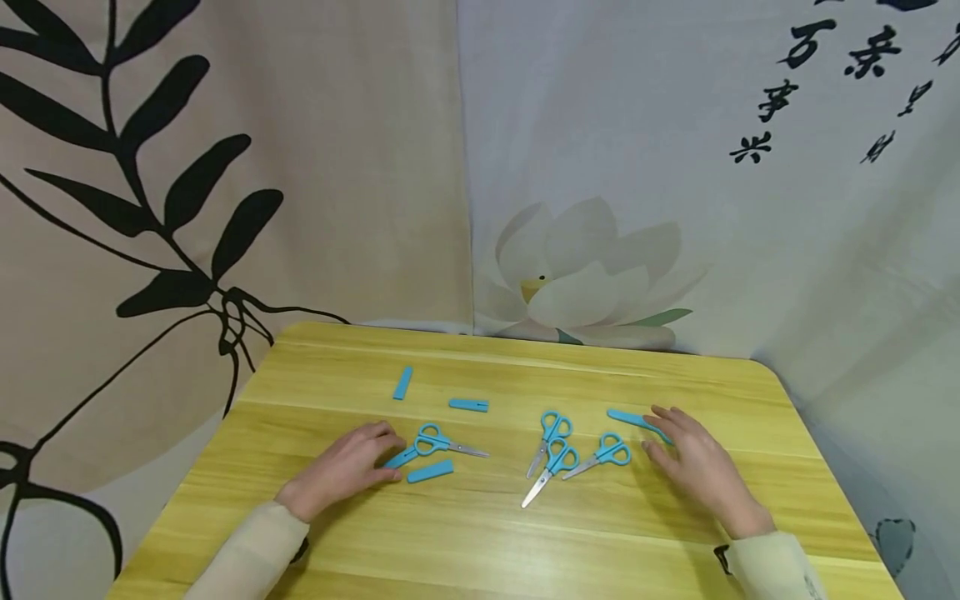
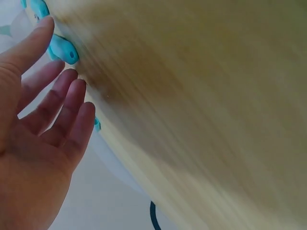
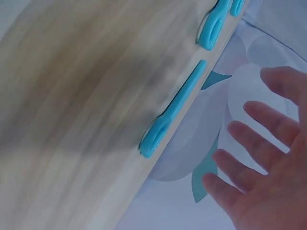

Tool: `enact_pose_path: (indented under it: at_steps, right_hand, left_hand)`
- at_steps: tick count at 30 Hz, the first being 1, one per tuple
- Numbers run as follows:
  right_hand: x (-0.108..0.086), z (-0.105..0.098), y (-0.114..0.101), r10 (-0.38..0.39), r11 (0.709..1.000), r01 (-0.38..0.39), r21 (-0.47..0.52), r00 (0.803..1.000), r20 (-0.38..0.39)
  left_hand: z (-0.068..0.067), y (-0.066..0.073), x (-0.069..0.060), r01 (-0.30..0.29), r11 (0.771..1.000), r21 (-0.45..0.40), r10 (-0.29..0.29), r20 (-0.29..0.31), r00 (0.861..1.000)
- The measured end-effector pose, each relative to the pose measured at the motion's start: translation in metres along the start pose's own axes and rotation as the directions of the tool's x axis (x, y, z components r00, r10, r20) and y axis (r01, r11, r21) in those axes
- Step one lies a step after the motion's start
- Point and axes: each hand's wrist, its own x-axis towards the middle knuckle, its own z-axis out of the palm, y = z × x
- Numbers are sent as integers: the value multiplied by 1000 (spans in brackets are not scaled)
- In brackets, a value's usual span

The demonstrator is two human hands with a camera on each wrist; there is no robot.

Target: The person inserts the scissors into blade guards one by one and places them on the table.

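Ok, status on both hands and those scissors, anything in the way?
Left hand empty beside bare scissors. Right hand empty at covered scissors. Three more bare scissors clustered between. Possible obstacle: loose cover by left hand.

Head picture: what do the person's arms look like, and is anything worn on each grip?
The left sleeve and right sleeve are long and cream-coloured. A small black piece peeks out at the left one's end, and a second black piece at the right's; I can't tell what they are. The left grip and right grip are bare hands, no gloves.
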Motion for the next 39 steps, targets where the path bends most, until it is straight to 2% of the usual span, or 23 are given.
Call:
enact_pose_path:
  at_steps: [6,14,18,25,31,39]
  right_hand:
    - [-6,4,-6,-9,1000,9,11,1000,-6]
    - [-6,14,-11,-103,994,103,32,995,7]
    - [-4,20,-13,-156,984,150,93,986,59]
    - [4,29,-15,-202,972,182,150,971,130]
    - [14,34,-13,-232,963,201,178,956,178]
    - [28,39,-10,-282,955,245,169,928,245]
  left_hand:
    - [0,-3,4,-8,999,-43,9,19,1000]
    - [2,-4,5,-28,996,-90,29,11,1000]
    - [2,-5,2,-30,997,-77,29,-8,1000]
    - [3,-6,-4,-41,999,-19,40,-54,998]
    - [0,-8,-9,-12,1000,-4,11,-72,997]
    - [-6,-8,-13,-8,1000,18,10,-108,994]
